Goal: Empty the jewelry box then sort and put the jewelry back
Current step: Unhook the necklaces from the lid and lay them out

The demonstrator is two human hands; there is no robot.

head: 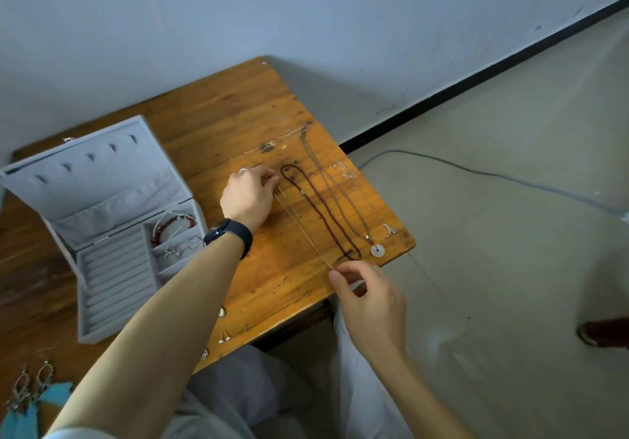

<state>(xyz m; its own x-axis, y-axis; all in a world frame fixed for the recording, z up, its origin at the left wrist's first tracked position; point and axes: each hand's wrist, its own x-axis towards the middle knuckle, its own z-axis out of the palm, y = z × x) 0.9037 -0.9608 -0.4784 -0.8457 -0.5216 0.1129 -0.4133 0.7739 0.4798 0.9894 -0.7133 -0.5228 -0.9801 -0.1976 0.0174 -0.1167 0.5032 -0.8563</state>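
Fingers (335, 276) pinch one thin chain (303, 224) at two ends, three necklaces (316, 212) alongside

We count one open grey velvet jewelry box (102, 179), with five hooks (90, 157) inside its lid. On the wooden table (238, 115) we count four necklaces: one thin silver chain (299, 224), one dark red braided cord (323, 213), one brown cord with a white disc pendant (377, 250), and one fine silver chain with a charm (388, 229). We also count two turquoise feather earrings (23, 401) and three small silver pieces (222, 312).
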